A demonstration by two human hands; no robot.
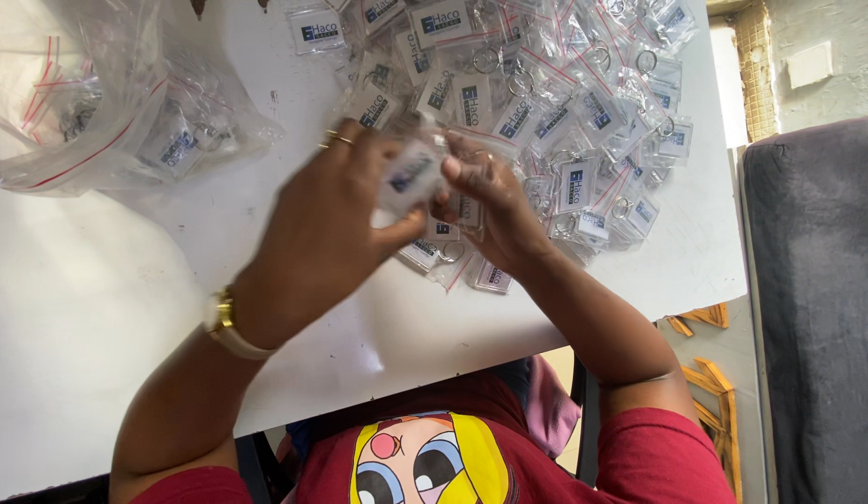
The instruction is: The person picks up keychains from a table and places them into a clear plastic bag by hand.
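Both hands meet over the white tabletop (98, 308). Left hand (326, 229) and right hand (494, 210) pinch one small bag (410, 173) between them, lifted so I can see it. More little bags (564, 103) lie piled just behind, close enough to grab.

At the table's twelve-to-two o'clock we saw a heap of small clear pouches (564, 121) with red seal strips, each holding a white-and-blue rectangular tag. At ten o'clock lay a large clear bag (117, 112), red-striped too. At centre, one blurred clear pouch (410, 173) sat pinched between both hands.
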